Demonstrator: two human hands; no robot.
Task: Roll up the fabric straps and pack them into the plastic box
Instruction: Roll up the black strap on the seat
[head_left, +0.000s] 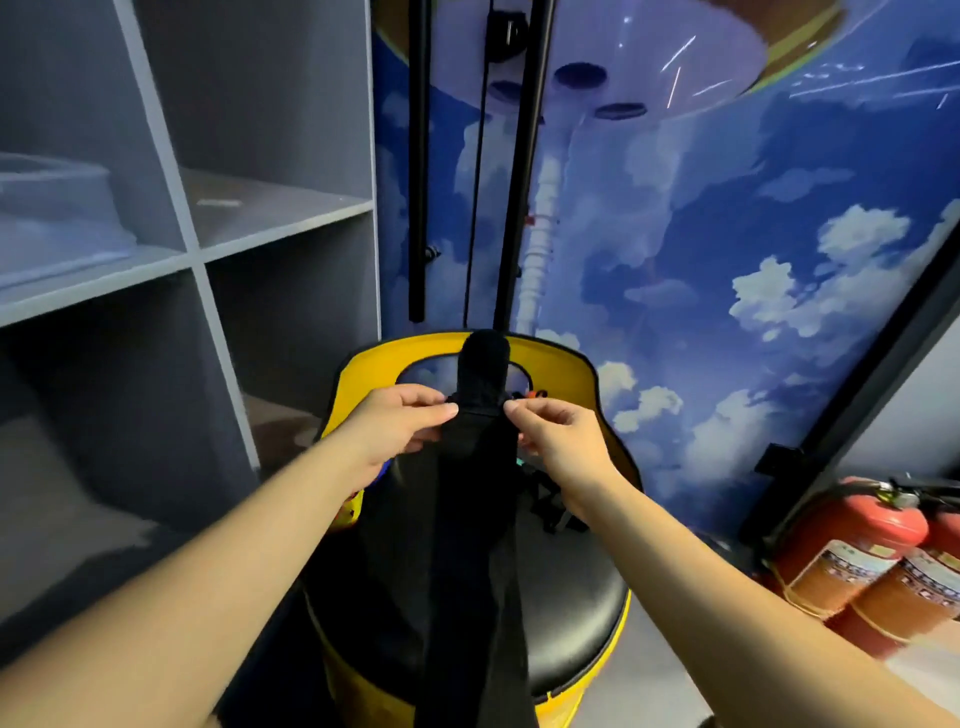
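From the left: a grey shelf (192, 249) fills the left side of the frame, and a pale, translucent tub (57, 208) sits in its upper-left compartment. That may be the plastic box, though it is too blurred to be sure. If it is, it stands well apart from the strap, so a finished roll could loosen on the way over.

At centre frame a black strap (470, 545) hangs down over the dark seat of a yellow chair (571, 613); its fuzzy upper end stands up between the two hands, in front of the chair back. The left hand (400, 426) pinches the strap's left edge with thumb and curled fingers. The right hand (558, 441) does the same on the right edge, fingertips closed on the fabric.

The roll looks barely begun. Both grips are only at the edges, so I'd expect the strap to slip or wind crooked if one side leads. The long tail may drag or snag on the seat and the tangle of dark straps beside it.

At lower right stand red extinguishers (872, 561), near the chair.
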